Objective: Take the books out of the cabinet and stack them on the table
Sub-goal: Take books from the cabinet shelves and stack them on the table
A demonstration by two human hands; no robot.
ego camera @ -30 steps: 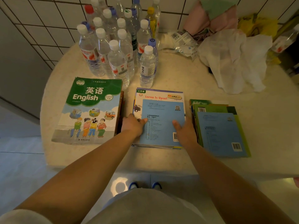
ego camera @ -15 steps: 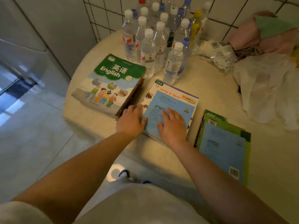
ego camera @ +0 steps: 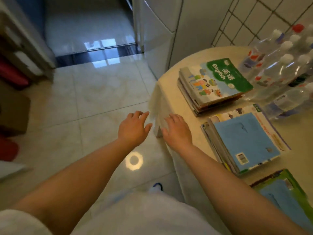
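Two bare hands reach out with loose, spread fingers and hold nothing. The left hand (ego camera: 133, 128) hangs over the shiny pale tile floor (ego camera: 94, 92), with lots of open floor to its left and ahead. The right hand (ego camera: 176, 131) is over the round cream table's edge (ego camera: 158, 99). To its right lies the blue-covered book pile (ego camera: 243, 141), with the green-edged pile (ego camera: 284, 190) nearer. Farther off sits the green English book pile (ego camera: 215, 82), then clear plastic water bottles (ego camera: 284, 65).
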